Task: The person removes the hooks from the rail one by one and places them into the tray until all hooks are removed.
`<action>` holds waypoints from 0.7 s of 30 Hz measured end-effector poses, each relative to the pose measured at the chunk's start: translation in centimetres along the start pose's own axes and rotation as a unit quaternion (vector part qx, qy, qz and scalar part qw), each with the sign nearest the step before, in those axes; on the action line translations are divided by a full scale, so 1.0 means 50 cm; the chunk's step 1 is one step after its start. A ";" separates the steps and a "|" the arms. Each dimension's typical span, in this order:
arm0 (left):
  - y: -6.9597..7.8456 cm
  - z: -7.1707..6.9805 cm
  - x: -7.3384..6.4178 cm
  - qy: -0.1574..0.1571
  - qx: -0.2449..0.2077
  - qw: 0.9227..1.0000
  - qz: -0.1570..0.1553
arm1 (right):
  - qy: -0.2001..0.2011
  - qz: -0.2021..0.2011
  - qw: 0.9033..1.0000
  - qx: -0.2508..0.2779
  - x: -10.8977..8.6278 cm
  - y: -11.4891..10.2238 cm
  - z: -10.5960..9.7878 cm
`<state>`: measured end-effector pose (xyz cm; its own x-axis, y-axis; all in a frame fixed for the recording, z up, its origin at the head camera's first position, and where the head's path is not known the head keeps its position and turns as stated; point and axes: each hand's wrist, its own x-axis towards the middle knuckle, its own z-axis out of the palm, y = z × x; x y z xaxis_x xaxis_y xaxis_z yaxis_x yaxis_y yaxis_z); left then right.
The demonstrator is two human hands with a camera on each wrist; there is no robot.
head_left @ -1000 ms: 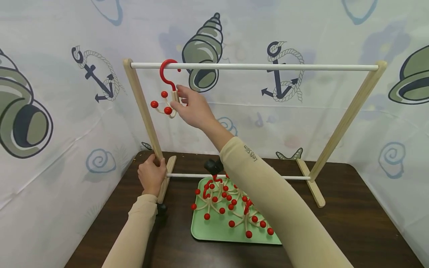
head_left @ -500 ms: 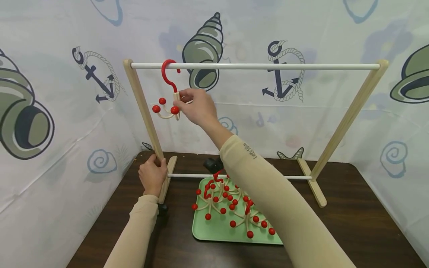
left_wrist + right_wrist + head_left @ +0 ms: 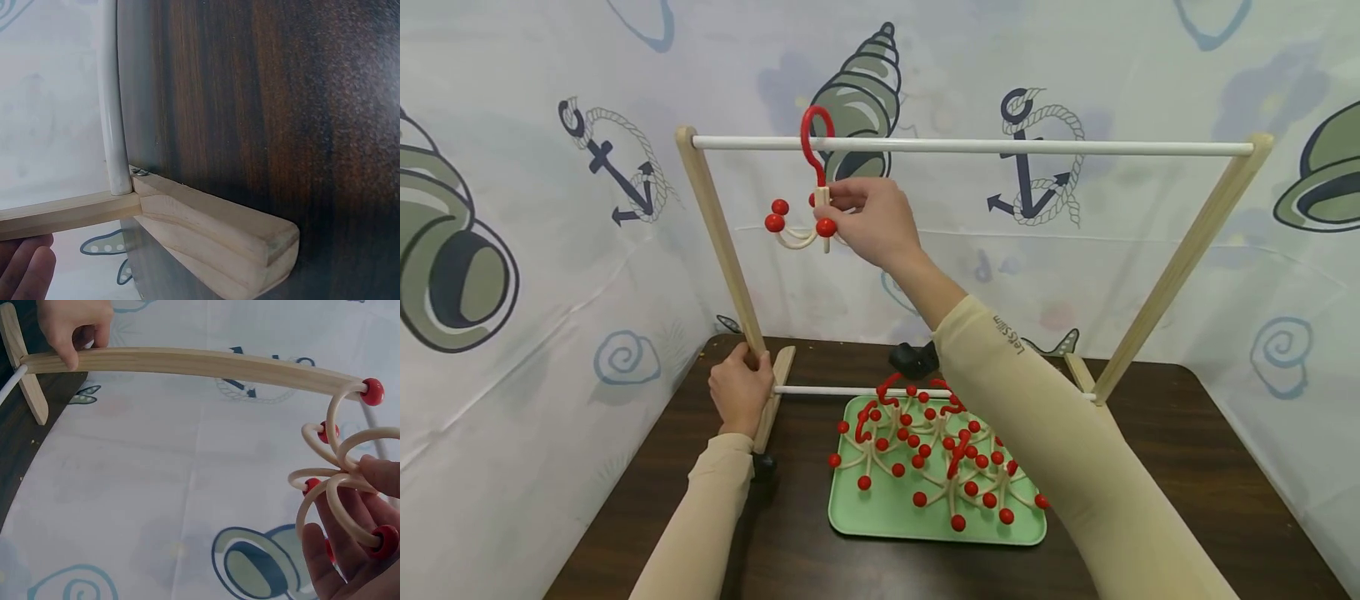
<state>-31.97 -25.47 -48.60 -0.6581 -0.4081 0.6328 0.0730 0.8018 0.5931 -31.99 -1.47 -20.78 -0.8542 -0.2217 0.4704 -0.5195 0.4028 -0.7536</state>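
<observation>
My right hand (image 3: 874, 218) pinches the pale wooden stem of an octopus-style hanger (image 3: 822, 198). The hanger has a red hook on top and curved arms tipped with red balls. Its hook loops above the rack's white top rail (image 3: 970, 146); whether it touches the rail I cannot tell. In the right wrist view, the hanger's arms (image 3: 338, 440) fan out in front of the fingers. My left hand (image 3: 741, 392) grips the rack's left wooden post (image 3: 718, 233) near its base. The left wrist view shows only a few fingers (image 3: 31, 269) against that post.
A green tray (image 3: 880, 521) on the dark table (image 3: 790, 542) holds several similar hangers, below the rack's lower white bar (image 3: 827, 390). The right post (image 3: 1180, 271) and its foot stand at the right. A patterned cloth (image 3: 1120, 83) hangs behind.
My right hand has moved right and slightly up with the hanger, so its hook rises higher over the rail and sits further along it. The left hand has stayed on the post.
</observation>
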 end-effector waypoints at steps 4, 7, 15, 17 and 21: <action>0.001 -0.004 0.001 -0.003 0.002 1.000 -0.001 | 0.001 -0.006 1.000 0.018 -0.009 0.003 -0.028; 0.002 -0.006 0.000 -0.006 0.002 1.000 -0.005 | 0.003 -0.012 0.999 0.030 -0.012 0.005 -0.050; 0.007 -0.007 0.000 -0.009 0.005 1.000 -0.015 | -0.016 -0.008 0.998 0.058 -0.043 0.011 -0.086; 0.006 -0.007 -0.002 -0.009 0.004 1.000 -0.014 | -0.025 -0.004 0.998 0.060 -0.067 0.015 -0.090; 0.006 -0.007 0.001 -0.009 0.008 1.000 -0.013 | -0.038 -0.004 0.998 0.055 -0.130 0.021 -0.095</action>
<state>-31.73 -25.40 -48.23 -0.6725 -0.4208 0.6088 0.0446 0.7981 0.6008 -26.89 4.61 -22.47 -0.8472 -0.2926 0.4433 -0.5218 0.3018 -0.7979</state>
